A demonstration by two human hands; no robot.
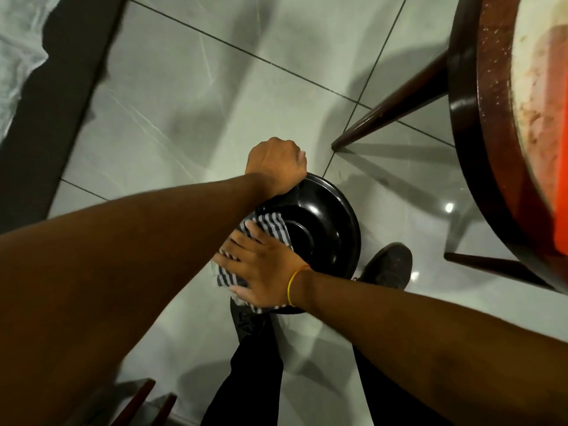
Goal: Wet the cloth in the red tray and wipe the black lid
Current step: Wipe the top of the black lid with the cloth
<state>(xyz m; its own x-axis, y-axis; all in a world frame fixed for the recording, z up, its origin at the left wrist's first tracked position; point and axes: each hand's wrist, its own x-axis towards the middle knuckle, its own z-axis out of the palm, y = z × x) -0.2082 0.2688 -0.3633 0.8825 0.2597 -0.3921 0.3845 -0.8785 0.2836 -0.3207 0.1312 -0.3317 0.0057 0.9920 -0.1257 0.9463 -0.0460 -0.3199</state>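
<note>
**Two hands on the black lid, striped cloth pressed flat**

Two hands work the black lid (pixel 319 222), which is held above the grey tiled floor (pixel 184 96), in front of the person's dark trousers (pixel 255 373) and black shoes (pixel 388 265). The left hand (pixel 276 162) is curled into a closed grip over the lid's far rim, knuckles up, steadying it. The right hand (pixel 261 265) lies open and flat, fingers spread, pressing a blue-and-white striped cloth (pixel 270 226) against the near-left part of the lid; the cloth shows beyond the fingertips and below the palm. A yellow band (pixel 290 287) circles the right wrist.

The lid is glossy, round, with a raised ring at its centre, and it catches small light reflections. To the right stands a round dark wooden desk (pixel 467 118) with splayed legs; on its top, at the picture's edge, a piece of the red tray (pixel 562 186) is visible. Its contents cannot be made out.
</note>
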